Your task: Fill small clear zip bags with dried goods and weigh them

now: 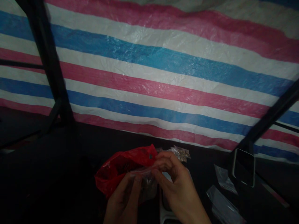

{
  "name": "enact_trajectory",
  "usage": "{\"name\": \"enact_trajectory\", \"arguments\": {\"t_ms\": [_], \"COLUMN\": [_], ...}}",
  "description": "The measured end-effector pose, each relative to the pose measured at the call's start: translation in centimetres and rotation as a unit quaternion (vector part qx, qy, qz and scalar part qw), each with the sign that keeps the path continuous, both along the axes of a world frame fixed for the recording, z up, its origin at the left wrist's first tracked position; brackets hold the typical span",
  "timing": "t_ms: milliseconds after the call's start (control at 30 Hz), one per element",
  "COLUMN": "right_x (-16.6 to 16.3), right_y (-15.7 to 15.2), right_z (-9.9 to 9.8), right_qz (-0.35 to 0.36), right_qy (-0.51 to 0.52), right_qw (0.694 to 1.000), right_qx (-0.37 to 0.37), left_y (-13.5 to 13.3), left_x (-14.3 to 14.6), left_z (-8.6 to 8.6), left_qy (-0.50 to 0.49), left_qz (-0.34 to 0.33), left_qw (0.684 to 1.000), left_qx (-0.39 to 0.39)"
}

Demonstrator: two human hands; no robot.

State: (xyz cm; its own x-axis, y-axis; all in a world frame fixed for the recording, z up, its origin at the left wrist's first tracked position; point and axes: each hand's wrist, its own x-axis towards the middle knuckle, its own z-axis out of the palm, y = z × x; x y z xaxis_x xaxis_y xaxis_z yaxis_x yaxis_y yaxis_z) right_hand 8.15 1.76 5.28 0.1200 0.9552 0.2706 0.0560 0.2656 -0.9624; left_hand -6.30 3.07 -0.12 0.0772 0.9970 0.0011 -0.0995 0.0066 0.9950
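Note:
Both hands meet low in the middle of the dim head view over a dark table. My left hand (125,199) pinches the lower edge of a small clear plastic bag (146,183) with dark contents. My right hand (177,186) curls its fingers over the bag's top edge, gripping it. A crumpled red plastic bag (116,169) lies just behind and left of my left hand, touching the clear bag. Another small clear bag of tiny pieces (181,153) lies beyond my right hand's fingers.
A striped red, white and blue tarp (163,71) hangs behind the table. Dark frame bars (49,62) cross at left and right. A phone-like object (244,166) stands at right, with empty clear bags (221,202) lying near it. A white object (167,214) sits below my hands.

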Motion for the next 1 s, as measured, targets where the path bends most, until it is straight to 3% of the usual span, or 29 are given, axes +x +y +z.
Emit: {"name": "enact_trajectory", "arguments": {"t_ms": [167,467,733,1000], "right_x": [-0.6,-1.2,-1.6,-1.8], "right_y": [0.1,0.0,0.2,0.2], "right_z": [-0.5,-0.4,-0.5,-1.0], "right_qz": [-0.005,-0.003,0.0,0.006], "right_qy": [-0.056,-0.056,-0.044,-0.076], "right_qw": [0.998,0.998,0.999,0.997], "right_qx": [-0.016,-0.004,0.012,0.001], "left_y": [0.1,0.0,0.2,0.1], "left_x": [-0.5,0.0,-0.7,-0.3], "left_z": [-0.7,3.1,0.6,2.6], "left_qy": [0.027,-0.062,-0.035,-0.08], "left_qz": [0.009,0.097,0.036,0.07], "left_qw": [1.0,0.992,0.999,0.994], "left_qx": [0.008,-0.051,0.0,-0.011]}}
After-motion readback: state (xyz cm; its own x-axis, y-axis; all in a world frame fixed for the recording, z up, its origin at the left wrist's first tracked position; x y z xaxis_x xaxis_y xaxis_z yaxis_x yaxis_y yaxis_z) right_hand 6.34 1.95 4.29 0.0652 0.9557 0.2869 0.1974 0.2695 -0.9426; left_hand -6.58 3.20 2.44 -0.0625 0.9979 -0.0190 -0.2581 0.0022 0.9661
